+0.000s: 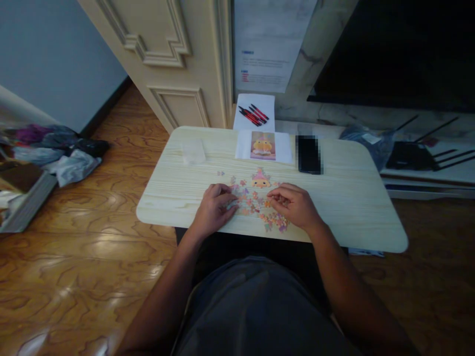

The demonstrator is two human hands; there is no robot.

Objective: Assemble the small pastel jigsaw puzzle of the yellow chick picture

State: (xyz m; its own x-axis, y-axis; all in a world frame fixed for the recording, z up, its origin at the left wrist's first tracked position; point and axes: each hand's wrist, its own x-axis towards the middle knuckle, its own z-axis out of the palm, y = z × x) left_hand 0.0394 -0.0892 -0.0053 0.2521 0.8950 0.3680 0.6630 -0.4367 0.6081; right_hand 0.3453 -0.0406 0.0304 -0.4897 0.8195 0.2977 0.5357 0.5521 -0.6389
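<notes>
Loose jigsaw puzzle pieces (254,195) in pink, orange and purple lie scattered between my two hands. A joined part of the puzzle (261,182), showing a yellow face with eyes and a pink top, lies just beyond them. My left hand (214,209) rests at the left edge of the pieces, thumb and forefinger apart, with nothing visible held. On the right, my right hand (295,205) has its fingertips pinched together over the pieces; whatever is between them is too small to make out. A denser heap of pieces (274,221) lies below my right hand.
A printed reference picture (263,145) lies on white paper at the table's far edge. Right of it is a dark, pixelated phone-like object (309,155). A translucent plastic bag (193,152) lies on the table (356,202) at left. Several red-and-black pens (254,114) rest behind.
</notes>
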